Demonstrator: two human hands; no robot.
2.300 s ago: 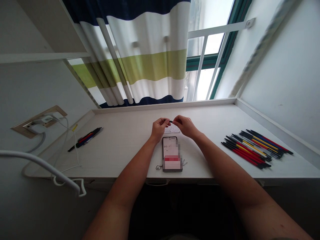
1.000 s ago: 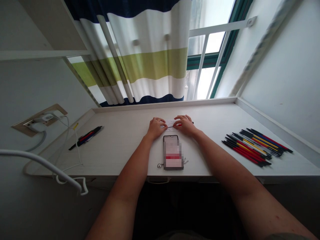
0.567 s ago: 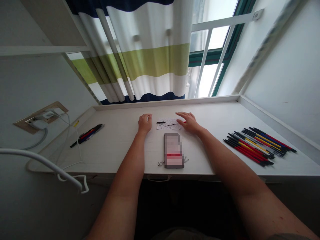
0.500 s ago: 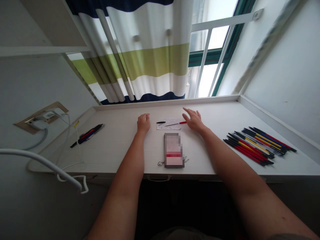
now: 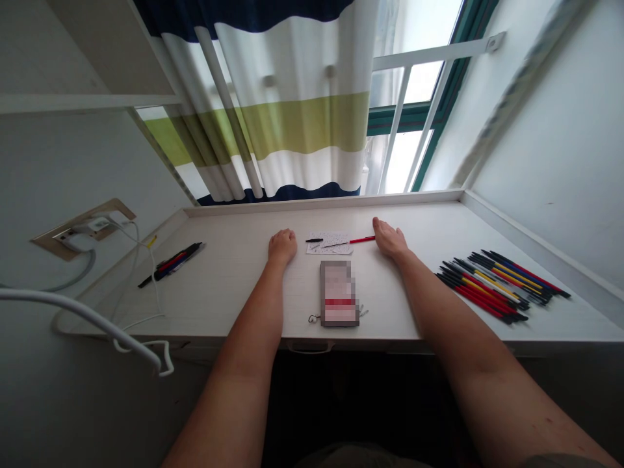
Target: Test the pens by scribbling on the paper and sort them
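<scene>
My left hand (image 5: 283,246) rests on the white desk, left of a small speckled paper (image 5: 336,248). Its fingers are curled in and I see nothing held. A short black pen cap (image 5: 314,240) lies at the paper's left edge. A red pen part (image 5: 361,240) lies at the right edge, with a thin dark refill (image 5: 336,244) reaching from it across the paper. My right hand (image 5: 390,239) lies on its edge just beside the red part's outer end, fingers fairly straight and holding nothing visible. Whether it touches that end I cannot tell.
A phone-shaped, pixelated object (image 5: 338,294) lies near the desk's front edge, between my forearms. Several coloured pens (image 5: 502,285) lie in a row at the right. More pens (image 5: 171,265) lie at the left, near white cables (image 5: 156,289) and a wall socket (image 5: 82,227).
My right hand has moved slightly right and lowered, uncovering more of the red pen part. My left hand has curled more and come down. The camera view has shifted a little.
</scene>
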